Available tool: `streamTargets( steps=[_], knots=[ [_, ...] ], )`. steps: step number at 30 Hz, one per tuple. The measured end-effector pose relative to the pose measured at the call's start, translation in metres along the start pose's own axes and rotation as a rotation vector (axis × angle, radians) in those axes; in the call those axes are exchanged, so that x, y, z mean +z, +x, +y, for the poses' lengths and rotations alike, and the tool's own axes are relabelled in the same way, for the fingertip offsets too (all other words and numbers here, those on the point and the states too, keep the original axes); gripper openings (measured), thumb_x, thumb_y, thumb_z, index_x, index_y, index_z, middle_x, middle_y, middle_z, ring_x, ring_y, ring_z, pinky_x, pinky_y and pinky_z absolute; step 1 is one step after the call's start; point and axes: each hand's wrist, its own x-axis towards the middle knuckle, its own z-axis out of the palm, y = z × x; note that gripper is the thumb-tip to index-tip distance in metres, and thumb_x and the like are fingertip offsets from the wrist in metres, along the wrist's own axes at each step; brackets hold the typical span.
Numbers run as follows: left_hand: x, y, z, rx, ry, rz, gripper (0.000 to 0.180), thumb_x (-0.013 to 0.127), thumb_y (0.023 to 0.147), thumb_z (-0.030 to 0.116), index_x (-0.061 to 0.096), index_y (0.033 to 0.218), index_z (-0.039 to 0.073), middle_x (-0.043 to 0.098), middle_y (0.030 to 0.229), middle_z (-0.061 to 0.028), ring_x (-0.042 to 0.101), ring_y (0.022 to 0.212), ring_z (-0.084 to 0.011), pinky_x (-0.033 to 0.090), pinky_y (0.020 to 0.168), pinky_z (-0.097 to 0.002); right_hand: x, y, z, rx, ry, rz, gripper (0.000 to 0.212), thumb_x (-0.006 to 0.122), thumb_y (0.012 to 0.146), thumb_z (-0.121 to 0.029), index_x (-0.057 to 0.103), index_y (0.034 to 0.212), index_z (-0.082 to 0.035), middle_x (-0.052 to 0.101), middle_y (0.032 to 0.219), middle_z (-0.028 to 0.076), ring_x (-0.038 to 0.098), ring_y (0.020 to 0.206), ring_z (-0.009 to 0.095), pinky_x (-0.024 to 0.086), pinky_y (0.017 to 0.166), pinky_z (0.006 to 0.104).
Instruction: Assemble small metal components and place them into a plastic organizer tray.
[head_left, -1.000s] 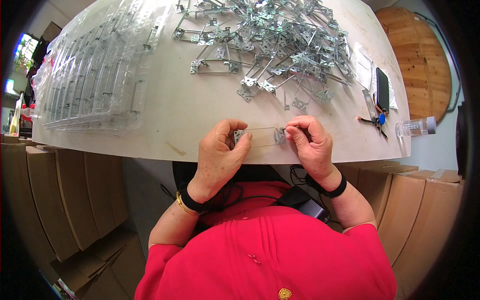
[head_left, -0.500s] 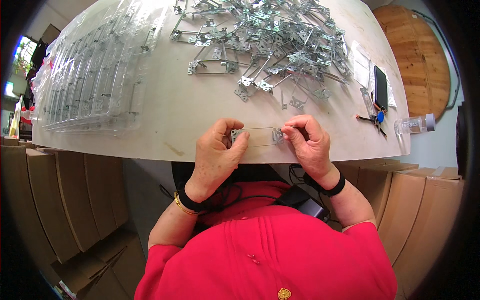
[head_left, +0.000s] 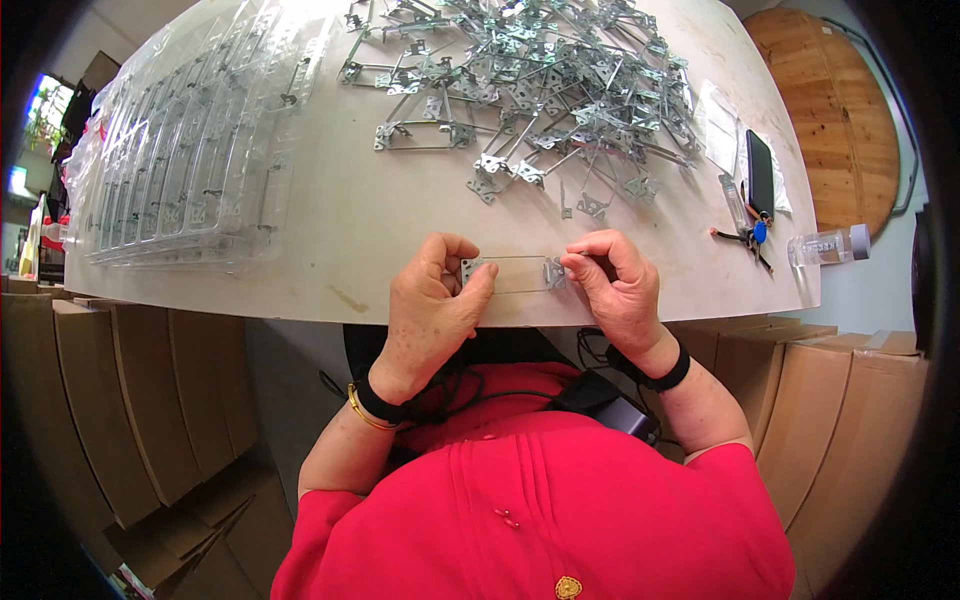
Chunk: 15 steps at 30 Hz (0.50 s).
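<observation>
Overhead view of a person's two bare hands at the near edge of a pale table (head_left: 340, 220). A metal bracket assembly (head_left: 553, 273), consisting of two thin parallel rods between perforated end plates, lies lengthwise between the hands, just inside the table edge; whether it touches the surface cannot be told. The left hand (head_left: 432, 300) grasps the left end plate (head_left: 467, 270) between thumb and curled fingers. The right hand (head_left: 622, 285) is closed in a pinch, thumb against index finger, at the outer edge of the opposite end; any small part between these fingertips is too hidden to identify. Beyond the hands, a tangled heap of similar brackets (head_left: 550, 80) covers the far middle of the table, a few loose pieces lying at its near fringe. To the left stand stacked clear plastic trays (head_left: 190, 150) with metal parts visible in their long compartments. To the right lie a black smartphone (head_left: 760, 175), a bunch of keys with a blue fob (head_left: 760, 231) just below it, and, near the corner, a transparent bottle (head_left: 826, 247) on its side with a grey cap. Cardboard boxes (head_left: 130, 390) stand on both sides below the table. Black bands (head_left: 383, 402) encircle both wrists.
</observation>
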Motion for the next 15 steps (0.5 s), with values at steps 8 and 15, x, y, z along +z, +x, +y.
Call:
streamTargets(
  steps=[8,15],
  knots=[
    [0.0,0.001,0.001,-0.006,-0.021,0.018,0.022,0.073,0.1,0.009,0.059,0.113,-0.002,0.059,0.072,0.0018,0.054,0.049,-0.0046,0.04,0.04,-0.0223,-0.002,-0.005,-0.009,0.0,0.063,0.055,0.01,0.074,0.102,-0.004,0.069,0.11,-0.003,0.069,0.098,0.006,0.067,0.081,0.01,0.054,0.074,0.0239],
    [0.0,0.0,0.003,-0.013,-0.061,0.037,0.023,0.073,0.1,0.01,0.058,0.113,-0.002,0.06,0.072,0.0011,0.052,0.048,-0.0049,0.04,0.039,-0.0228,-0.004,-0.007,-0.004,-0.094,-0.03,-0.03,0.013,0.077,0.097,-0.001,0.07,0.109,-0.002,0.07,0.099,0.009,0.068,0.084,0.018,0.054,0.075,0.0286]
  ],
)
